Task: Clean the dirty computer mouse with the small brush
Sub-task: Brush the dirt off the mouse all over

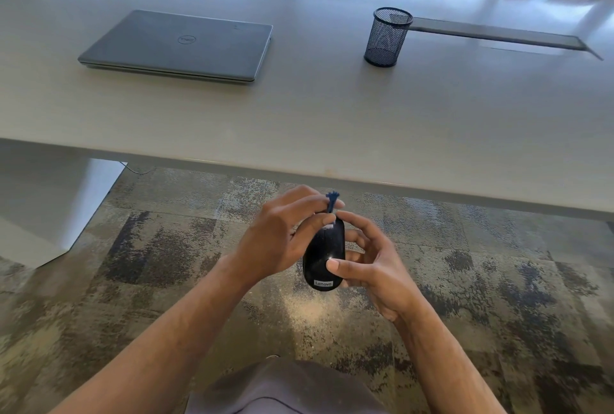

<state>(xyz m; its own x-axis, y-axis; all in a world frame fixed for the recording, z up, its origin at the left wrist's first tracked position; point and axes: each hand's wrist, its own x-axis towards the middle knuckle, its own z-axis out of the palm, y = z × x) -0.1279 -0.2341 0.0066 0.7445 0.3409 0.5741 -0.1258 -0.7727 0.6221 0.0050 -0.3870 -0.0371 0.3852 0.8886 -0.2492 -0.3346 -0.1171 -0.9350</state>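
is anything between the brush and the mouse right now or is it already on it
Nothing visible stands between them. The left hand pinches the small blue brush right at the front end of the black mouse, which the right hand holds. Whether the bristles touch cannot be told.

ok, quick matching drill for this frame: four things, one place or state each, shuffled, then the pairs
1. mouse
2. brush
3. laptop
4. pen cup

a. shut, flat on the table, left side
b. held over the carpet, in the right hand
c. upright on the table, right side
d. pinched in the left hand

Pairs: 1-b, 2-d, 3-a, 4-c
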